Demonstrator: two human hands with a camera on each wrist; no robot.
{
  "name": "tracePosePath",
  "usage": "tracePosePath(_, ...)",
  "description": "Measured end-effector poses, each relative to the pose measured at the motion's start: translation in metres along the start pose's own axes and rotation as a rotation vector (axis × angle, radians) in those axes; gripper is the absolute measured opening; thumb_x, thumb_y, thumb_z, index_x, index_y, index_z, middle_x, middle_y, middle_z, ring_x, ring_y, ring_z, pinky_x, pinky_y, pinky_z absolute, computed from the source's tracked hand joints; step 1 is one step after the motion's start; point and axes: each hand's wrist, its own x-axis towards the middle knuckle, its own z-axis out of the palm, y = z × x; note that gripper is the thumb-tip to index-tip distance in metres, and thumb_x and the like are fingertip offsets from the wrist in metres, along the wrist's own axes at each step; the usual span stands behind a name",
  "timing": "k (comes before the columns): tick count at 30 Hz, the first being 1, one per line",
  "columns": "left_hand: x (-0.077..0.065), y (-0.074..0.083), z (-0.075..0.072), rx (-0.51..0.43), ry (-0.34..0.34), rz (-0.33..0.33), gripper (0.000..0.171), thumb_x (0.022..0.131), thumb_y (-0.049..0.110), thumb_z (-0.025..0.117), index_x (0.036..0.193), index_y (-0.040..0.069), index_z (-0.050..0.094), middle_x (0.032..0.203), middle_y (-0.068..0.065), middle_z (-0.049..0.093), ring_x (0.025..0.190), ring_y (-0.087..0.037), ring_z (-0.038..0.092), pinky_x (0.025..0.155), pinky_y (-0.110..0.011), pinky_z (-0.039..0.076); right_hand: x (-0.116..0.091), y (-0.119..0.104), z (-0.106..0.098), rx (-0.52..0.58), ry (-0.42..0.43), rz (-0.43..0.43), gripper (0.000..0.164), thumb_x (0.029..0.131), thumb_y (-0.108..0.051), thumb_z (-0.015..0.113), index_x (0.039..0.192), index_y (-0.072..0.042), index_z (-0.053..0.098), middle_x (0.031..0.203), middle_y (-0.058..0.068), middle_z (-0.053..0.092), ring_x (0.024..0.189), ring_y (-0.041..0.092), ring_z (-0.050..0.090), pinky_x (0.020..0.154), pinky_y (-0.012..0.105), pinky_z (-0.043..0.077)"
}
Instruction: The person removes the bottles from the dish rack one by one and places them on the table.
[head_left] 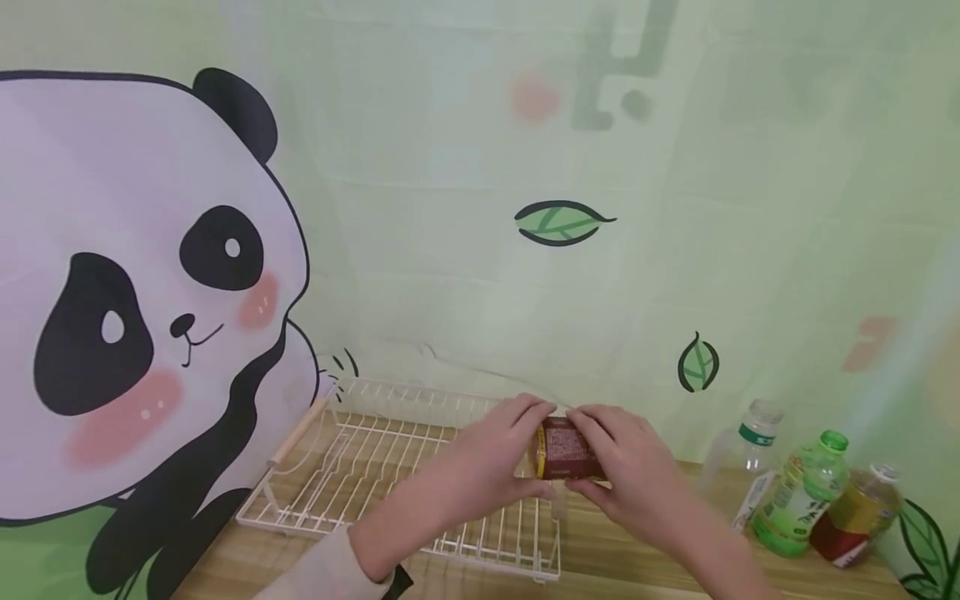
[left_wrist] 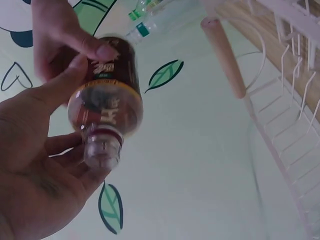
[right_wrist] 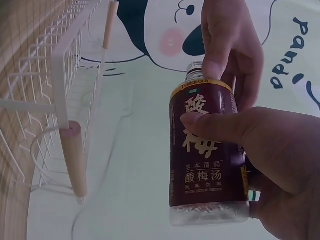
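Note:
Both hands hold a plum juice bottle (head_left: 566,450) on its side above the right part of a white wire dish rack (head_left: 247,518). The bottle has a dark maroon label with a yellow band and a clear, uncapped neck. My left hand (head_left: 491,446) grips the shoulder end, its thumb and fingers on opposite sides near the neck. Around the labelled body, towards the base, is my right hand (head_left: 637,467). In the right wrist view the label (right_wrist: 200,150) faces the camera, with the right thumb across it.
Right of the hands stand a clear bottle (head_left: 756,437) with a green band, a green-capped bottle (head_left: 798,500) and a bottle (head_left: 855,517) with a yellow and dark red label. The rack has a wooden handle (head_left: 298,432) on its left. A panda-printed cloth (head_left: 450,250) hangs behind the wooden table.

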Motion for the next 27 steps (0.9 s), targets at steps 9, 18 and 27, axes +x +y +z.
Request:
tracePosePath(9,-0.012,-0.025,-0.015,-0.206,-0.011,-0.134,0.109,0.080,0.060,0.084,0.165,0.012,0.034,0.162,-0.002,0.043,0.148,-0.023,0.044,0.121,-0.040,0.040,-0.015,0.031,-0.009,0.074,0.089,0.069,0.087,0.067,-0.009,0.101,0.143,0.000,0.058,0.130,0.016,0.059,0.114,0.036,0.064,0.086,0.053,0.062)
tracePosePath(18,-0.045,-0.050,-0.001,-0.282,-0.118,-0.267,0.119,0.072,0.074,0.080,0.165,0.016,0.036,0.165,-0.004,0.042,0.148,-0.032,0.045,0.119,-0.053,0.042,-0.043,0.067,0.008,0.185,0.188,0.265,0.083,0.070,-0.003,0.098,0.141,-0.002,0.055,0.131,0.015,0.057,0.118,0.031,0.057,0.089,0.055,0.057)
tracePosePath(27,-0.078,-0.054,0.030,-0.257,-0.281,-0.206,0.111,0.077,0.075,0.077,0.164,0.017,0.039,0.164,-0.005,0.043,0.145,-0.034,0.048,0.116,-0.054,0.045,-0.071,0.089,0.026,0.400,0.147,0.680,0.080,0.091,-0.028,0.087,0.150,0.004,0.045,0.143,0.027,0.055,0.124,0.047,0.058,0.094,0.066,0.054)
